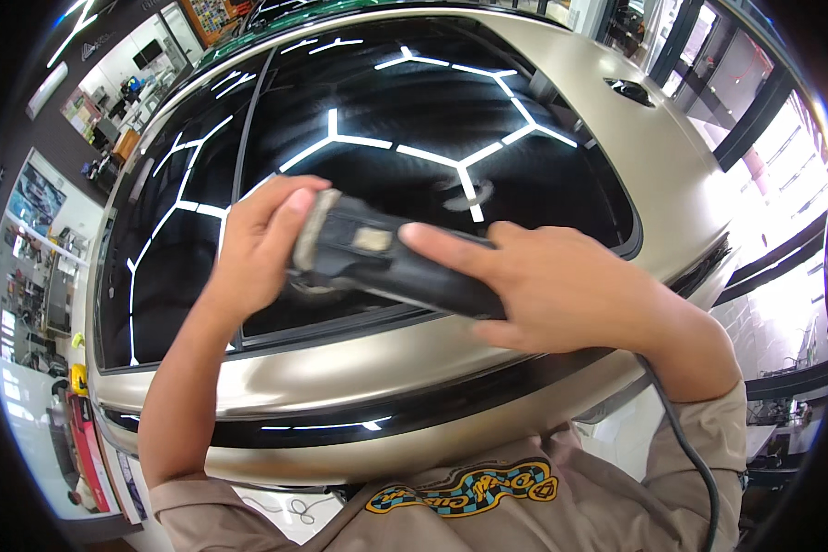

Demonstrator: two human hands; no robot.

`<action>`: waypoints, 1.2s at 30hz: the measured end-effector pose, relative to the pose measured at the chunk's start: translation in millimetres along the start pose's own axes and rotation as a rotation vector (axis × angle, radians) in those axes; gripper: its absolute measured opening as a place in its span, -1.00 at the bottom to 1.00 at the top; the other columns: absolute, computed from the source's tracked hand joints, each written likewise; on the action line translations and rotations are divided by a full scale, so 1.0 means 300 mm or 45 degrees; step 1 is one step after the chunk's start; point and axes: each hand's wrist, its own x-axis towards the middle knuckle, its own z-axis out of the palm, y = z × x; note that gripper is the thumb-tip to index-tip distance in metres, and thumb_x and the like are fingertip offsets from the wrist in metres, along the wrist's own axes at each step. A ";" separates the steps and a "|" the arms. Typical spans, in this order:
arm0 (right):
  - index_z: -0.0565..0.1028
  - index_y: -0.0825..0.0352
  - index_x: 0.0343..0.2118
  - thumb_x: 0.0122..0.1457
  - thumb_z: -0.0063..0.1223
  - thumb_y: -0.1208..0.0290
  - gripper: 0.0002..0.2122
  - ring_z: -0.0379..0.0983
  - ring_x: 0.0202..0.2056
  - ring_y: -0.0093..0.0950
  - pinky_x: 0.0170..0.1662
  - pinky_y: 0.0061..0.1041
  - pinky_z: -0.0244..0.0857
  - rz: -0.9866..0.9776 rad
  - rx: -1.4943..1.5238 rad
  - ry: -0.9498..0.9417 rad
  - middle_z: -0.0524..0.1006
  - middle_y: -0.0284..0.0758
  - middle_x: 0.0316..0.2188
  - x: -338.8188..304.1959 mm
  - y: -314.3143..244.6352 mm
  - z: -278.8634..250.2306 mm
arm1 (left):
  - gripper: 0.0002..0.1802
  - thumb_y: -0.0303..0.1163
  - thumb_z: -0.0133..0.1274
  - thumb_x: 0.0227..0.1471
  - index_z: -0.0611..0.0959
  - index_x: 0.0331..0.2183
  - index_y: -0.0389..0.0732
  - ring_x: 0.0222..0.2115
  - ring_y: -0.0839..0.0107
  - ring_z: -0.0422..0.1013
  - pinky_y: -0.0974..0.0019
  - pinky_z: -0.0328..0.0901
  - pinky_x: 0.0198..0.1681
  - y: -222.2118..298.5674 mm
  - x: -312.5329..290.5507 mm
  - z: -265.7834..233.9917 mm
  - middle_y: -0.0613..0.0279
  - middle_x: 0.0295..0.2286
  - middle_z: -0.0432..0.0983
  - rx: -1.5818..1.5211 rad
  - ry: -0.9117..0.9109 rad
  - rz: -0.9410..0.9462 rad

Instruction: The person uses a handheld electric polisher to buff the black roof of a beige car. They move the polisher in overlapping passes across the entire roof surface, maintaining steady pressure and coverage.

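A black power polisher (423, 276) is held in both my hands over the dark glass panel (414, 101) of a car. My left hand (262, 239) is closed around the tool's head at the left end, thumb on top. My right hand (561, 290) wraps the body at the other end, with the index finger stretched along its top. The pad under the head is mostly hidden and blurred, so I cannot tell whether it touches the glass. A hazy whitish smear (467, 195) marks the glass to the right of the tool. A power cord (685, 442) hangs beside my right forearm.
Matte champagne-coloured bodywork (340, 368) frames the glass, with a glossy black strip (359, 423) along the near edge. A thin seam (253, 138) crosses the glass. Hexagonal ceiling lights reflect in it. Red and yellow equipment (83, 432) stands at the left, glass doors (718, 74) at the right.
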 end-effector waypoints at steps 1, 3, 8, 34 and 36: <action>0.02 -0.15 0.46 0.08 0.22 0.27 -0.12 0.55 -0.37 -0.10 -0.21 -0.17 0.45 0.075 0.008 0.008 0.51 -0.06 -0.34 -0.052 0.050 0.005 | -0.56 -0.14 -0.05 0.36 0.69 -0.13 -0.34 -0.23 0.40 0.50 0.35 0.34 -0.08 0.011 0.030 0.073 0.15 -0.28 0.62 -0.005 -0.002 0.071; 0.01 -0.16 0.46 0.06 0.24 0.26 -0.11 0.54 -0.36 -0.11 -0.18 -0.18 0.44 0.191 0.031 0.051 0.51 -0.08 -0.34 -0.154 0.149 0.004 | -0.58 -0.14 -0.02 0.33 0.70 -0.16 -0.33 -0.25 0.29 0.53 0.30 0.36 -0.10 0.046 0.134 0.210 0.07 -0.28 0.62 -0.055 -0.122 0.104; 0.07 -0.07 0.45 -0.07 0.29 0.32 -0.05 0.52 -0.23 -0.01 -0.06 -0.18 0.39 0.455 0.126 0.276 0.52 -0.02 -0.28 -0.388 0.357 0.040 | -0.60 -0.17 0.01 0.28 0.72 -0.21 -0.32 -0.27 0.21 0.54 0.23 0.39 -0.12 0.124 0.402 0.576 0.02 -0.30 0.64 -0.145 -0.219 0.395; 0.12 -0.01 0.43 -0.12 0.40 0.35 -0.02 0.52 -0.38 -0.08 -0.27 -0.17 0.43 0.004 0.007 0.018 0.45 -0.11 -0.32 -0.096 0.177 -0.027 | -0.67 -0.24 0.02 0.28 0.67 -0.16 -0.33 -0.35 0.42 0.47 0.32 0.35 -0.25 0.039 0.035 0.193 0.13 -0.35 0.54 0.036 0.102 0.189; 0.18 0.14 0.41 -0.18 0.34 0.39 -0.04 0.50 -0.37 -0.09 -0.27 -0.21 0.40 -0.166 0.014 -0.058 0.45 -0.10 -0.34 0.021 0.113 -0.039 | -0.64 -0.22 -0.06 0.30 0.67 -0.12 -0.30 -0.29 0.45 0.48 0.37 0.35 -0.20 0.039 -0.075 0.063 0.17 -0.30 0.56 0.099 0.158 0.004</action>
